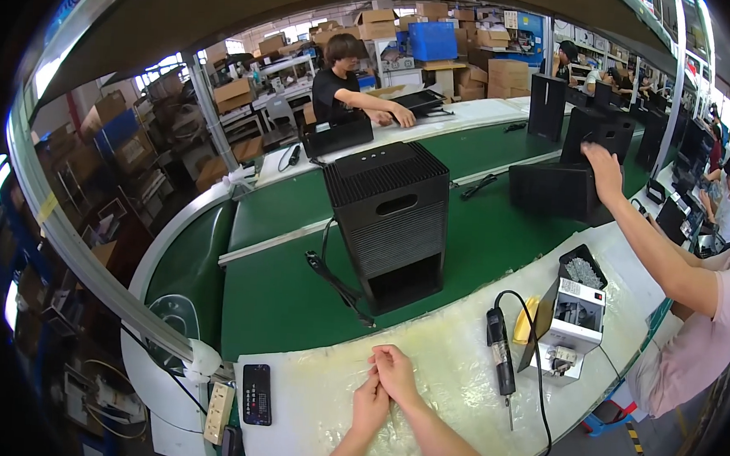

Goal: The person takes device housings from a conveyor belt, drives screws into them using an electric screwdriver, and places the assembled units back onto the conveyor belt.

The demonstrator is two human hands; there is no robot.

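My left hand (pixel 370 406) and my right hand (pixel 397 376) rest together on the film-covered bench (pixel 307 382), the right lying against the left. Their fingers are curled in and pressed together, and no object shows in them. Beyond them stands a tall black ribbed appliance housing (pixel 394 229) with a slotted top, a handle hole and an open bay low in front. Its black power cord (pixel 333 280) hangs down beside it onto the green conveyor belt (pixel 270 297). To the left of my hands lies a smartphone (pixel 257 394); an electric screwdriver (pixel 500 355) lies to the right.
Right of the screwdriver are a screw feeder (pixel 575 313) and a black tray of screws (pixel 583 268). A co-worker's hand (pixel 603 170) touches black housings (pixel 553 188) on the belt. Another person (pixel 339 86) works across the line. A power strip (pixel 219 410) sits at the left edge.
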